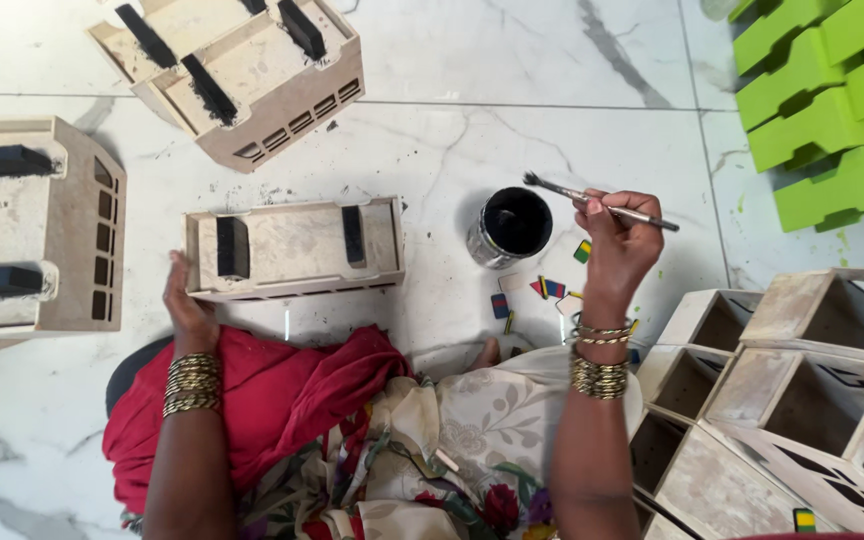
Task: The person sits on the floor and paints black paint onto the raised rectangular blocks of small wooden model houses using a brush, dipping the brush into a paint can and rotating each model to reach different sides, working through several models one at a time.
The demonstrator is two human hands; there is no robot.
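Now, as seen from the head:
Left hand (pixel 184 300): fingers wrapped on the near-left corner of a beige box (pixel 294 248), holding it on the marble floor (pixel 472 130).
Right hand (pixel 617 240): fingers pinched narrow around a paintbrush (pixel 602 205), bristles above and just right of the tin.
Tin (pixel 510 227): one, round, centre, black paint inside.
Box slots: two, painted black.
Stickers (pixel 548 288): small coloured rectangles, near the tin.
Far-left boxes (pixel 37 225): black-slotted, beige.
Right stack (pixel 782 380): unpainted boxes, open compartments.
Green pieces (pixel 822 100): far right.
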